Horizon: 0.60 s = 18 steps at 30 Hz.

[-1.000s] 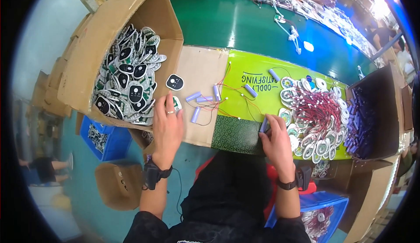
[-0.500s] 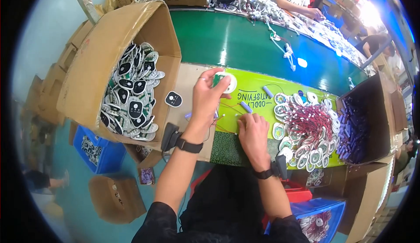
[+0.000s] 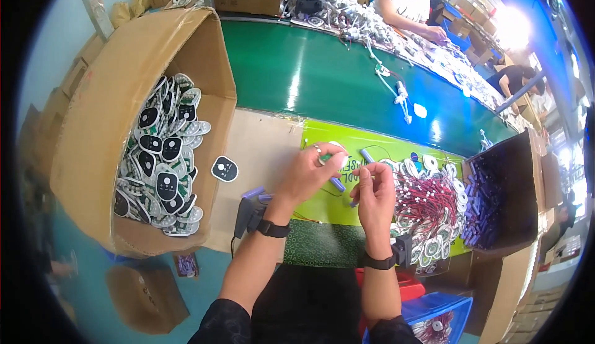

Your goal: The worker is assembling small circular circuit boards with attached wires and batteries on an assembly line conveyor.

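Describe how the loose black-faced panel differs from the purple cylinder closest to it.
The panel is flat with rounded corners; the cylinder is rod-shaped. The panel is black with a white rim; the cylinder is purple. The panel looks broader, the cylinder slimmer. Both lie on the beige work surface, and neither is held.

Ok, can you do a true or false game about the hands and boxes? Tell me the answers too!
1. A lone panel lies outside the left box. True.
2. The left box is full of purple cells. False: it holds panels; the right box holds a heap of purple cells.
3. The red wires are to the right of the right hand. True.
4. The belt is orange. False: the belt is green.
5. The left hand wears a ring. True.
6. The right hand is inside a box. False: its fingers are over the lime mat.
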Available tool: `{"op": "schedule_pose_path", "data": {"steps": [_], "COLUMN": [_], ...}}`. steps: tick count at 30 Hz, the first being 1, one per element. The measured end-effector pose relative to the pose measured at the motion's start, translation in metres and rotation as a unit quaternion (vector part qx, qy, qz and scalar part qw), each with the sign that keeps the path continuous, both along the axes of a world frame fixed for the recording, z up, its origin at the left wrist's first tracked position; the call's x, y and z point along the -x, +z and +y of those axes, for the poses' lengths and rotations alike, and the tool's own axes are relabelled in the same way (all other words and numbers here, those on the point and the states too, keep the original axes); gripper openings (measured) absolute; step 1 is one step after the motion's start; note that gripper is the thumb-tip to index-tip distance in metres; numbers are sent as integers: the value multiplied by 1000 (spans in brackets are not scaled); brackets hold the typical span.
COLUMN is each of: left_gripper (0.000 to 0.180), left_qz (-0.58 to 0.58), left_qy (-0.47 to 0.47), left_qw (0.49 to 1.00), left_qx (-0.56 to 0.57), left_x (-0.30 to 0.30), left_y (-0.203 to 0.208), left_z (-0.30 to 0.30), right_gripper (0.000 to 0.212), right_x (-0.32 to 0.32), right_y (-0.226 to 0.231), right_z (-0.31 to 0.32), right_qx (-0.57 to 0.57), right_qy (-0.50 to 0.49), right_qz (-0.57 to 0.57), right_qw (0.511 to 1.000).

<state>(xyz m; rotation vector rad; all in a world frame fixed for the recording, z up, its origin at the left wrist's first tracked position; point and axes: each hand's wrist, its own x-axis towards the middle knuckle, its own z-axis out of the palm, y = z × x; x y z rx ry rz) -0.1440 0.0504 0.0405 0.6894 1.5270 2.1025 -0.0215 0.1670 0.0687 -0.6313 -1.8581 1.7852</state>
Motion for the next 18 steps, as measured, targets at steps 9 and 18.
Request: {"op": "schedule_pose_path", "data": {"steps": [9, 18], "left_gripper": [23, 15], "left_qz": [16, 123], "left_qy": [-25, -48], "left_qw": [1000, 991], "left_qx": [5, 10], "left_x": [-3, -34], "left_y": [-1, 23], "left_z": [4, -7], "right_gripper": [11, 14], "right_x": [-6, -41], "right_y": [12, 23], "right_z": [-6, -6], "right_qx": [-299, -25], "right_qy": [-24, 17], "right_qz": [-34, -28], "right_qw": [953, 999]}}
